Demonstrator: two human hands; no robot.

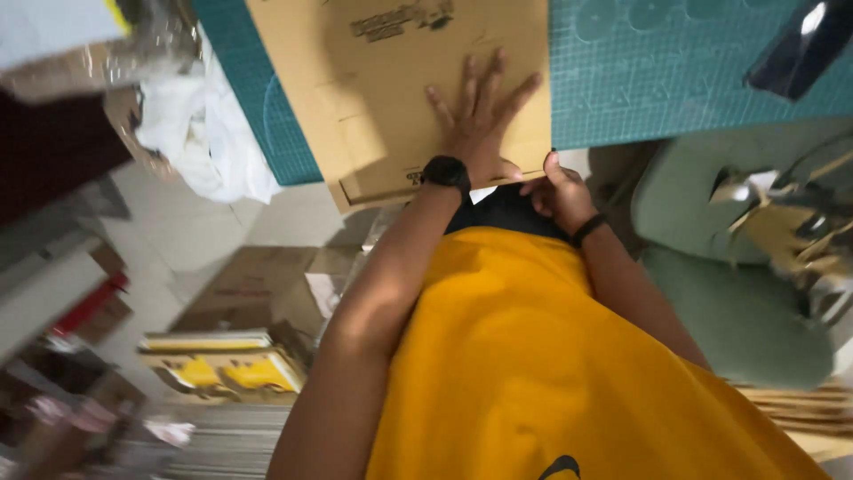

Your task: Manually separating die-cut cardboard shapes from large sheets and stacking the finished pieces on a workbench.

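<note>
Our left hand presses flat, fingers spread, on a flattened cardboard box at the tabletop's near edge, gripping nothing. Our right hand pinches the box's near edge beside a green cutting mat.

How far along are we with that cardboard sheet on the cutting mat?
Done: the flattened cardboard sheet lies on the green cutting mat, overhanging its near edge. In hand: the left hand presses flat on it, fingers spread, while the right hand grips its near edge. Left: no cut or fold shows, and no tool is in either hand.
</note>
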